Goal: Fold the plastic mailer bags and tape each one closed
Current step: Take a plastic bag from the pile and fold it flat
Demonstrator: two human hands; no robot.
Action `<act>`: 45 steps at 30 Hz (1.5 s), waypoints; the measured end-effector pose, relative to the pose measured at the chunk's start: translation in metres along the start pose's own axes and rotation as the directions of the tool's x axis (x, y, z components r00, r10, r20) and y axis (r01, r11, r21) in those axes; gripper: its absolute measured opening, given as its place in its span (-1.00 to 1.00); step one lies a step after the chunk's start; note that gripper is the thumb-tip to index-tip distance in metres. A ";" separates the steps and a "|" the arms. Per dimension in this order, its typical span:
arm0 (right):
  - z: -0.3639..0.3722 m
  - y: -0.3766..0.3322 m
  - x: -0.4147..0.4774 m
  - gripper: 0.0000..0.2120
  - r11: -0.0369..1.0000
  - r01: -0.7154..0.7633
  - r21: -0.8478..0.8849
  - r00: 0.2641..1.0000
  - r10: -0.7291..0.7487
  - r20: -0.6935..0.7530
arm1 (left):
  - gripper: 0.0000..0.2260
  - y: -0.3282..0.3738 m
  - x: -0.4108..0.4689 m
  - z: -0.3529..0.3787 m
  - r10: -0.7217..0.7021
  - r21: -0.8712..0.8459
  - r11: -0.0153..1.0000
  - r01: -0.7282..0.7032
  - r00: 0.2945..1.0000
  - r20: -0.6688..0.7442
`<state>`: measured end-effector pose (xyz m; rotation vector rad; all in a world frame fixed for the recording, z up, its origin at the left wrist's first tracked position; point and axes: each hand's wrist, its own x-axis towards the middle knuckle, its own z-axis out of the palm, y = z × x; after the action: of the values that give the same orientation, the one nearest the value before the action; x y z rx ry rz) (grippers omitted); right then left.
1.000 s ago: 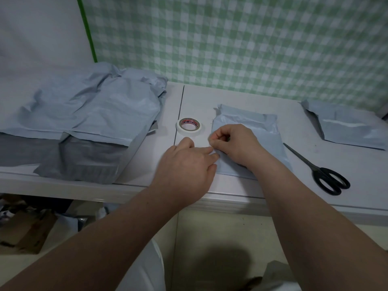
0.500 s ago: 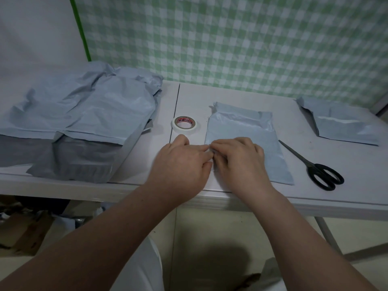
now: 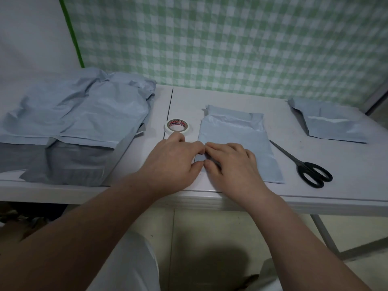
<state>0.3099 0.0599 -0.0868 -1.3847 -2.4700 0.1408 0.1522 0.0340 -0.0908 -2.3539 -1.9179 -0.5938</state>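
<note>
Right hand point(image 3: 235, 166) lies flat on the mailer point(image 3: 237, 135), fingers near straight, pressing its near-left part down; it holds nothing. Left hand point(image 3: 174, 162) meets it fingertip to fingertip at the mailer's left edge, fingers curved down. Whether it pinches the edge or only presses it: cannot tell. No tape strip can be made out under the fingertips.

Judgement: both hands bear on the left edge to flatten a fold or rub a strip down. The right palm also keeps the slick film from sliding on the desk point(image 3: 231, 95).

Mailer position: middle of the desk, near end close to the near edge. Long axis runs from near edge to far edge, slightly skewed, the near end drifting right. The rumpled mouth end points at the far edge; the flat end faces the person.

Tape roll point(image 3: 177, 127) lies flat just beyond the left hand, beside the mailer's left edge, likely kept within reach for the next strip. Scissors point(image 3: 304, 166) lie near the mailer's right side, blades toward the far edge, handles toward the near edge.

Far bag point(image 3: 331, 127), folded, sits toward the far right corner, well apart; probably set aside as done. Stack point(image 3: 73, 122) of unfolded bags covers the left end.
</note>
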 end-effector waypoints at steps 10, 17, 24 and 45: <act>0.007 0.000 -0.003 -0.74 0.998 0.048 -0.039 0.996 -0.050 -0.074 | -0.53 -0.001 -0.002 0.003 0.039 0.107 0.994 -0.034 0.998 -0.047; 0.009 0.001 -0.003 -0.74 0.996 0.070 -0.053 0.990 -0.076 -0.116 | -0.54 -0.001 -0.004 0.005 0.016 0.076 0.997 -0.010 0.997 -0.082; 0.019 -0.010 -0.045 -0.73 0.987 0.158 -0.037 0.924 -0.161 -0.347 | -0.53 -0.003 -0.004 0.003 -0.035 0.030 0.999 0.035 0.999 0.019; 0.002 0.054 -0.091 -0.64 0.974 -0.227 -0.019 0.821 0.181 -0.541 | -0.62 0.003 -0.005 -0.006 -0.040 0.113 0.993 0.032 0.997 0.072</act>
<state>0.3977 0.0111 -0.1211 -1.4753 -1.8780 -0.2761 0.1528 0.0267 -0.0866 -2.3082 -1.9718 -0.3951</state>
